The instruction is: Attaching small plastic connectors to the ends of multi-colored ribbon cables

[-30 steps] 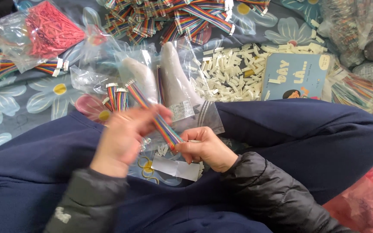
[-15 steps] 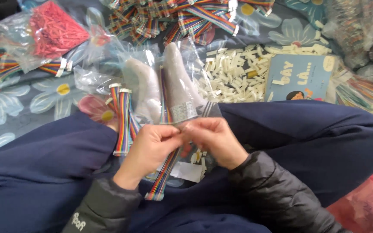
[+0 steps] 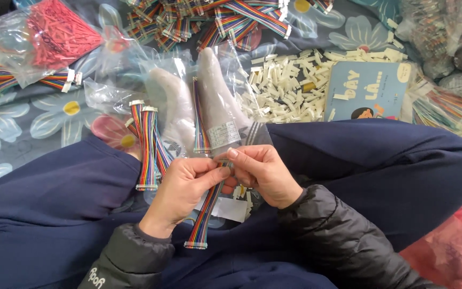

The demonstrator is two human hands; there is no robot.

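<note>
a rainbow ribbon cable (image 3: pixel 205 214) hangs between the two hands, its upper end pinched where the fingertips meet and its lower end, with a small white connector, dangling down over the dark blue trousers (image 3: pixel 60 214). the left hand (image 3: pixel 183 190) is closed round the cable from the left, thumb pressed toward the top end. the right hand (image 3: pixel 260 171) is curled shut on the same top end from the right, fingertips touching those of the left hand. what exactly sits at that top end is hidden by the fingers.

just left of the left hand, a bundle of the same striped cables (image 3: pixel 148 147) lies against the knee. straight ahead of the hands are two feet in grey socks (image 3: pixel 215 101), with a clear plastic bag over them and one more cable lying between them. a white slip of paper (image 3: pixel 231 208) rests under the hands.

farther out on the flowered blue cloth (image 3: pixel 6 128): a heap of white plastic connectors (image 3: pixel 284 88), a blue booklet (image 3: pixel 367 91) beside it, a pile of striped cables (image 3: pixel 215 18) at the top, and a clear bag of red pieces (image 3: pixel 54 32) at the upper left.
</note>
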